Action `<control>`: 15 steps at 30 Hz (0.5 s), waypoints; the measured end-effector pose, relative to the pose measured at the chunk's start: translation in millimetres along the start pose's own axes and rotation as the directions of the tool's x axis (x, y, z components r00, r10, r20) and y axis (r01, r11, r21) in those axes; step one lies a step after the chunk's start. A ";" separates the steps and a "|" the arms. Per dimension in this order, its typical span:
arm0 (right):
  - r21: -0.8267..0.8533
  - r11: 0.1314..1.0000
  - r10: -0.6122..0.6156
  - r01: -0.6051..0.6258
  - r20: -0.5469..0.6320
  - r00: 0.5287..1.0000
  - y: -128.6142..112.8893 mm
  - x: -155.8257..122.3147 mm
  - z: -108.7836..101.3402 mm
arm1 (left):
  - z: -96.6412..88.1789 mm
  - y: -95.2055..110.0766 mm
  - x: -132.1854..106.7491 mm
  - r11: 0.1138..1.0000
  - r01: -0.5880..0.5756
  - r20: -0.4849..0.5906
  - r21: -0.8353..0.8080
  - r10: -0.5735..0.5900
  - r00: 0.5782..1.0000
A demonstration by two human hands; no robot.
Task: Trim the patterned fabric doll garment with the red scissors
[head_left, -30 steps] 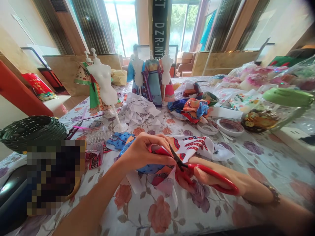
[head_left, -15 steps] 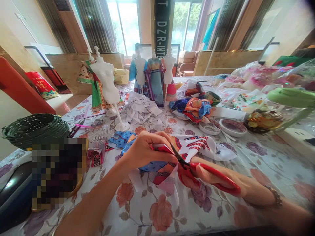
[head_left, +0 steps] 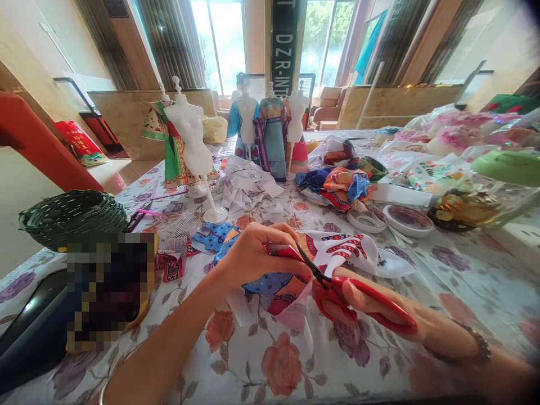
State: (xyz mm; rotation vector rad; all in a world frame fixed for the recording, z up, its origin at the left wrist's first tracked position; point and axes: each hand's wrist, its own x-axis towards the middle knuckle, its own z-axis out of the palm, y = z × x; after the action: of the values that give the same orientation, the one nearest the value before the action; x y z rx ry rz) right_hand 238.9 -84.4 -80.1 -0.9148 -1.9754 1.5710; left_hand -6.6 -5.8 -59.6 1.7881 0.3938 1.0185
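My left hand (head_left: 257, 256) is closed around a piece of printed blue, orange and pink fabric (head_left: 276, 289) that it holds just above the table. My right hand (head_left: 371, 306) grips red-handled scissors (head_left: 337, 284), fingers through the loops. The dark blades point up and left into the fabric's edge, right beside my left fingers. More of the patterned cloth (head_left: 350, 250), white with red stripes, lies spread behind the scissors.
A bare white doll mannequin (head_left: 194, 146) stands behind my hands, with dressed ones (head_left: 270, 138) further back. Fabric scraps (head_left: 337, 185), tape rolls (head_left: 407, 219), a green woven basket (head_left: 71, 216) and a lidded glass jar (head_left: 485, 197) crowd the floral tablecloth (head_left: 295, 365).
The view has drifted slightly; both hands stay together on the fabric, and the scissors have shifted a little to the right and closed further along the cut.
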 end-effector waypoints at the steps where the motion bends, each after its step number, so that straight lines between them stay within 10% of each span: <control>1: 0.001 1.000 0.000 0.000 -0.007 1.000 0.2 -0.3 0.0 | -0.3 -0.4 -0.3 1.000 0.008 -0.002 0.008 -0.008 1.000; 15: 0.078 0.997 -0.003 0.006 -0.036 0.999 -16.8 14.3 14.5 | -0.5 -0.7 -0.2 1.000 0.023 -0.017 -0.001 -0.023 1.000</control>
State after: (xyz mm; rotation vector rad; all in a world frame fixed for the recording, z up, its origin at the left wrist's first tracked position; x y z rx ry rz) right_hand 215.4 -85.8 -68.2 -0.9007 -1.8771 1.6065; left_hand -7.0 -5.3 -60.3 1.7716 0.4234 1.0189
